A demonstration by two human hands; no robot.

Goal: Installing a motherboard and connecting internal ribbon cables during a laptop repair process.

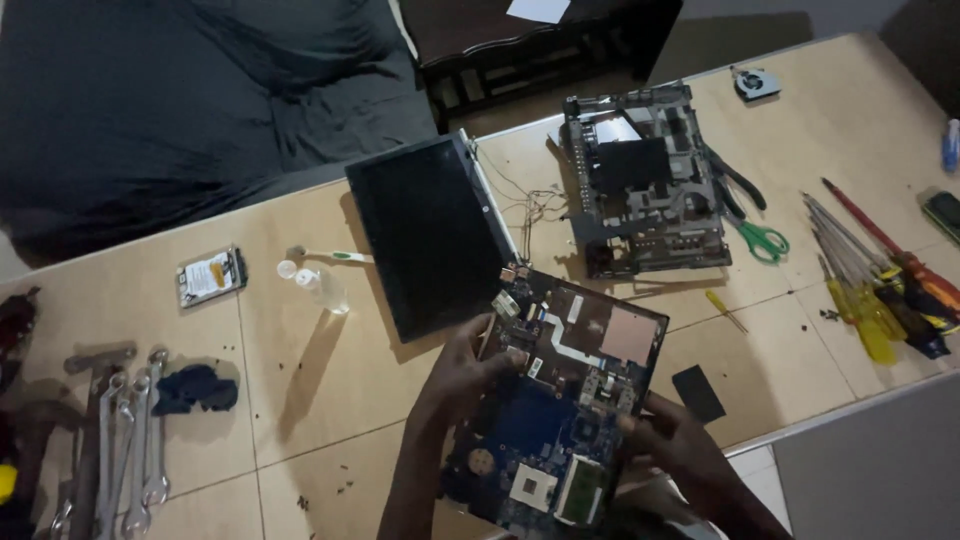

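The person is holding a blue laptop motherboard (565, 400) above the near edge of the wooden table (300, 370), tilted up toward the camera. The left hand (460, 375) is gripping the board's left edge, fingers curled over the top corner and closed on it. The right hand (670, 435) is clamping the right edge lower down, fingers wrapped onto the face of the board. Both hands are closed on the board, and nothing else is supporting it.

The board is hanging partly past the table edge, so a slip of either hand is likely to send it to the floor or onto the table corner. The right fingers are lying across components, so pressure there could bend pins or stress a socket. The 2 hands are pulling on opposite edges, which risks flexing the board.

Just behind the board, the detached laptop screen (430, 235) is lying face up; swinging the board forward could scratch it. Thin loose wires (535, 205) are trailing between the screen and the stripped laptop chassis (645, 180) and could snag a corner. Small screws (345, 487) are lying scattered on the table near the left forearm, where a sweep of the arm would scatter them. The light is dim, making small parts hard to see.
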